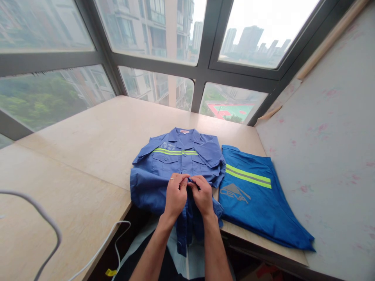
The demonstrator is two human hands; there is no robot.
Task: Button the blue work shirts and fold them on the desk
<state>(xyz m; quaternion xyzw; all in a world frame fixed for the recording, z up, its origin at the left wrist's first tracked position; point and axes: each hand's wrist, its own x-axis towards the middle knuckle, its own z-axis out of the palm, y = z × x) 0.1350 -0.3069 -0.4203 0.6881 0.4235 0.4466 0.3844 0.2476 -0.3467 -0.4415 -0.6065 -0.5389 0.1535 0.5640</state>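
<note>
A blue short-sleeved work shirt (166,187) with a yellow-green reflective stripe lies front up on the sill, its collar toward the window. The lower front hangs over the near edge. My left hand (177,191) pinches one front edge of the shirt at the middle. Close beside it, my right hand (201,192) pinches the other front edge, thumbs nearly touching. A button between the fingertips is too hidden to make out. Above the hands, the chest buttons look fastened, and below them the front strips hang apart.
A folded brighter blue garment (249,203) with a reflective stripe and grey lettering lies right of the shirt, by the papered wall (328,156). A grey cable (43,218) and a white cord (99,249) run at the left. Windows (158,31) stand behind the wooden sill (88,136).
</note>
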